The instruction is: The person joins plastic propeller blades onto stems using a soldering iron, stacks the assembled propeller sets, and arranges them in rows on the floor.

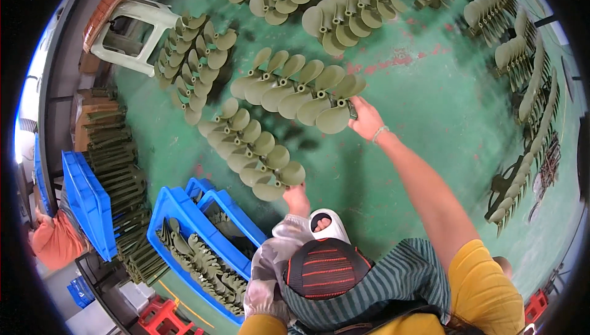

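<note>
The green floor [424, 157] bears propeller rows [359, 26] and 1 white stool [144, 9].

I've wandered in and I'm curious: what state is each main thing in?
Left fingers: closed on the left propeller row.
Right fingers: closed on the right propeller row.
Left propeller row: held up.
Right propeller row: held up.
Larger blue crate: holding olive-green parts.
Plastic stool: standing upright.
Green floor: red-marked, scuffed.

Looks like a production workshop: shows a scuffed green floor [442, 101] around a blue crate [209, 237] packed with bladed parts [198, 256]. Has many matching olive propellers [279, 98] lined up in rows beyond that crate and to its right, plus a dense stack of olive parts [120, 181] to its left.
</note>
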Tool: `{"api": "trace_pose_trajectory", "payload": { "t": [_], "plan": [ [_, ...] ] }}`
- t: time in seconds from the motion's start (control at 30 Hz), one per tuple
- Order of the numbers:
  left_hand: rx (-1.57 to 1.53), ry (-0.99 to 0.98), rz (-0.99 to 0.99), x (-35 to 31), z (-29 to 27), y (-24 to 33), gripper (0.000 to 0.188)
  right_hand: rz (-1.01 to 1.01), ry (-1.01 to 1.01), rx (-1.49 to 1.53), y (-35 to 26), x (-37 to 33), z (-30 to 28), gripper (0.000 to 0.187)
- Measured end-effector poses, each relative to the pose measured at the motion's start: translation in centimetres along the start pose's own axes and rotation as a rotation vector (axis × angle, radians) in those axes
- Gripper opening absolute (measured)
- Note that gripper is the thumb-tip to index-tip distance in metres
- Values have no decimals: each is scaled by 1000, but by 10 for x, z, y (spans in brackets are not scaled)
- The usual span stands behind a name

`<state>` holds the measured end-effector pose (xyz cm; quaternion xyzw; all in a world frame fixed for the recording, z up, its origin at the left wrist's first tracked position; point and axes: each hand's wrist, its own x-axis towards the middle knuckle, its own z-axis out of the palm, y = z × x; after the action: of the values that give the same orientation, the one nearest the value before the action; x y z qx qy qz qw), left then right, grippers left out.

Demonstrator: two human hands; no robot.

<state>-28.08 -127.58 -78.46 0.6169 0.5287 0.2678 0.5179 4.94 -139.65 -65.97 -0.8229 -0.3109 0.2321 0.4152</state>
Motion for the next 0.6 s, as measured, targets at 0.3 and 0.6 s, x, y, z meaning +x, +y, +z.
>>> {"api": "trace_pose_trajectory", "payload": {
  "t": [0.3, 0.6],
  "plan": [
    [960, -503, 285, -69, -7, 22, 20, 21, -42, -208, 96, -112, -25, 40],
    [428, -638, -100, -87, -16, -4, 22, 339, 500, -45, 115, -343, -2, 39]
  ]
}}
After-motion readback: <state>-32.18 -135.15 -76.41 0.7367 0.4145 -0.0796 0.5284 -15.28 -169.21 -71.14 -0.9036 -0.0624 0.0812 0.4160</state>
